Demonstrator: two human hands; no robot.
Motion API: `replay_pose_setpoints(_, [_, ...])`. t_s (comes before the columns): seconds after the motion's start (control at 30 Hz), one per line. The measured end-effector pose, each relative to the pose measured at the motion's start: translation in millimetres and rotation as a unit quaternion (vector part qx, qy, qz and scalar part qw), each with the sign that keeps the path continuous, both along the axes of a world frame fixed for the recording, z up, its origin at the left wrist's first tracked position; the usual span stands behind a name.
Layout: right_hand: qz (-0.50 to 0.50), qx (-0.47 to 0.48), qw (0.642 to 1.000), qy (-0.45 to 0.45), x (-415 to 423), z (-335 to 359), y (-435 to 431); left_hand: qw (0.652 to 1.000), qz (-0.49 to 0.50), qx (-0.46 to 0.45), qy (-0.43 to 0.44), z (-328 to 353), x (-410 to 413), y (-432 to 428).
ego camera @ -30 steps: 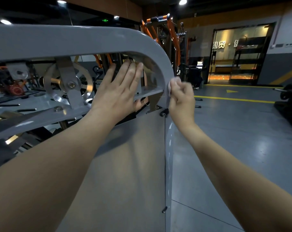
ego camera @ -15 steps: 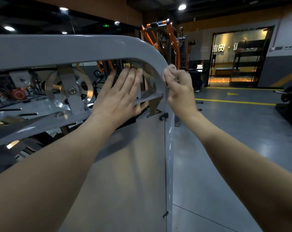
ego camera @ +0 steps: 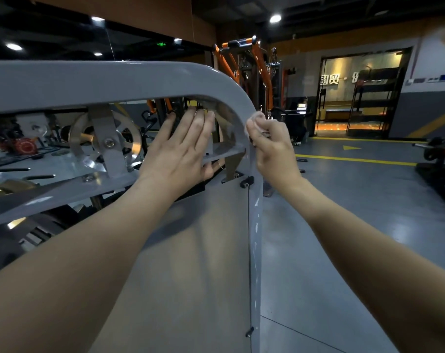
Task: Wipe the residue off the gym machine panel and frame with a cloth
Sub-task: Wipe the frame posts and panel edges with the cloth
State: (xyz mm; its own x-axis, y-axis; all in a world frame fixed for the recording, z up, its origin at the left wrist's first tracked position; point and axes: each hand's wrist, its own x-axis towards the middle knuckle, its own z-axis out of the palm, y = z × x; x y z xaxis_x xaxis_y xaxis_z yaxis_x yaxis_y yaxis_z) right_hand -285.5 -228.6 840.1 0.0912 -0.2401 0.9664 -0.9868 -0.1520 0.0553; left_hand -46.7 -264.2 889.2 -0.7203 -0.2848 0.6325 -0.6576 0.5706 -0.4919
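Note:
A grey gym machine frame curves from a top bar down into an upright at the middle. Below it hangs a flat grey panel. My right hand pinches a small white cloth against the outer edge of the frame's curved corner. My left hand lies flat with straight fingers on the inner crossbar just left of that corner. Pale streaks of residue show down the upright's edge.
A steel pulley wheel sits inside the frame at the left. An orange and black machine stands behind. Grey floor with yellow lines stretches right toward a doorway. A weight rack is at the far right.
My right hand with the cloth slid up the upright's edge to the curved corner and stays near there. My left hand has kept its place on the crossbar.

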Motion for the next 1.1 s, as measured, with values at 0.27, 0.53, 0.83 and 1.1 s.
replay_pose_setpoints(0.27, [0.03, -0.023, 0.999, -0.019, 7, -5, -14, 1.0, 0.001, -0.018, 0.003, -3, 0, -6])
replay_pose_setpoints(0.53, [0.018, 0.02, 0.998, -0.058, -1, -51, 1, 0.999, 0.013, -0.045, -0.008, -5, 0, -7])
replay_pose_setpoints(0.83, [0.016, 0.052, 0.991, -0.121, 2, -77, 5, 0.997, 0.012, -0.063, -0.039, -2, 1, -2])
replay_pose_setpoints(1.1, [0.093, 0.156, 0.966, -0.183, -3, -76, 44, 0.976, -0.143, -0.016, -0.164, -55, -10, 29])
